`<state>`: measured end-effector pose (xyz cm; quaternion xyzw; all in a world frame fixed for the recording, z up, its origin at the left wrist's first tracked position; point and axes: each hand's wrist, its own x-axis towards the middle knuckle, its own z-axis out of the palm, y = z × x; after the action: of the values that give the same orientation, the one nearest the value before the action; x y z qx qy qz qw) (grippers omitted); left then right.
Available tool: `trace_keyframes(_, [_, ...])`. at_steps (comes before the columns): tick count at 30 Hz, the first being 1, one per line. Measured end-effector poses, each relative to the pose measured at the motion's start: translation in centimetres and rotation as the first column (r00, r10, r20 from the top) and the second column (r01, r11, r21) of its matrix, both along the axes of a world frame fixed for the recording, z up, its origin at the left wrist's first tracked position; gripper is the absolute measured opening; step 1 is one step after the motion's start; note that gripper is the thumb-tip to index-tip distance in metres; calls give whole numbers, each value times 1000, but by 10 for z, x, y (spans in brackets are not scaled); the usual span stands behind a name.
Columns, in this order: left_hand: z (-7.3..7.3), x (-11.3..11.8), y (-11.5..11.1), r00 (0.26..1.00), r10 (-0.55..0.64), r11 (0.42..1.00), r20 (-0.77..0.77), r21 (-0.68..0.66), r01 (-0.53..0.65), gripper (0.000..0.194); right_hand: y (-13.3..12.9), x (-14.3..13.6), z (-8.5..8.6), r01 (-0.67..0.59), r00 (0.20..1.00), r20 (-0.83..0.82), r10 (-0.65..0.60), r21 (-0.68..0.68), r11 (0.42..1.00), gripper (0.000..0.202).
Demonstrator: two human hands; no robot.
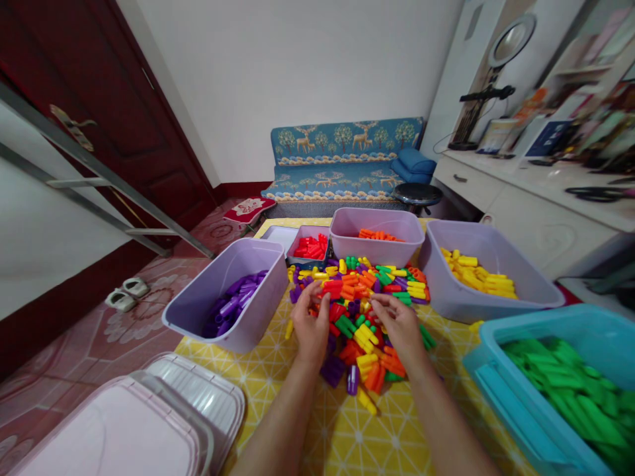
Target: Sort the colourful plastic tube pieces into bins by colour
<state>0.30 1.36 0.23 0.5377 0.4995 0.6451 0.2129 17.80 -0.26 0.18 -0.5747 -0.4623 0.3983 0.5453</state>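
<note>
A pile of mixed plastic pieces [366, 334] in purple, red, orange, yellow and green lies on the yellow patterned cloth [395, 437]. At the pile's left side, my left hand [311, 322] is closed on a red piece [332, 289] between thumb and fingers. My right hand [395, 318] is over the pile's right side, its fingers bent and near an orange piece; whether it grips anything is too small to tell.
Around the pile stand a bin of purple pieces [188, 324], a box of red ones [308, 262], a bin of orange ones [377, 251], a bin of yellow ones [506, 307] and a teal bin of green ones [501, 396]. Lids [119, 430] lie at the lower left.
</note>
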Motion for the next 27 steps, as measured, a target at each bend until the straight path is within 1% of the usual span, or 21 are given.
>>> trace_keyframes(2, [8,-1,12,993,-23,999,116,-36,27,29,-1,-1,1,2,1000,11,-2,7,1000,42])
trace_keyframes(6, [21,-8,50,969,-33,995,246,-84,55,29,-2,-1,3,-12,1000,24,12,20,1000,40])
trace_keyframes(8, [25,-13,69,972,-48,994,229,-83,68,34,-2,-1,2,-17,1000,24,16,22,1000,40])
trace_keyframes(9, [25,-15,76,977,-71,992,200,-84,90,40,-1,0,1,-19,1000,25,18,22,1000,41])
trace_keyframes(11, [24,-19,84,986,-137,986,95,-82,145,54,0,1,-1,-22,999,27,21,22,1000,42])
trace_keyframes(13, [20,-20,82,981,-183,981,-69,-71,178,60,1,1,-3,-21,999,28,21,23,1000,42])
trace_keyframes(15, [17,-17,70,946,-206,978,-249,-65,196,59,2,2,-5,-22,999,29,21,21,1000,42])
trace_keyframes(17, [15,-12,53,880,-272,962,-389,-106,250,60,3,2,-6,-24,999,36,23,20,1000,41])
trace_keyframes(19, [15,-5,38,794,-337,941,-506,-168,292,65,4,2,-8,-25,999,46,23,29,999,40])
trace_keyframes(21, [15,1,27,723,-357,934,-592,-205,294,66,4,3,-10,-30,998,55,28,42,999,37])
trace_keyframes(22, [14,3,25,703,-351,936,-619,-211,282,63,5,3,-11,-35,998,58,33,45,998,36])
trace_keyframes(24, [13,7,23,702,-323,946,-634,-208,247,50,5,4,-12,-52,997,65,49,44,998,34])
trace_keyframes(27, [9,8,22,767,-265,964,-584,-164,208,33,4,3,-12,-71,996,65,68,44,997,33])
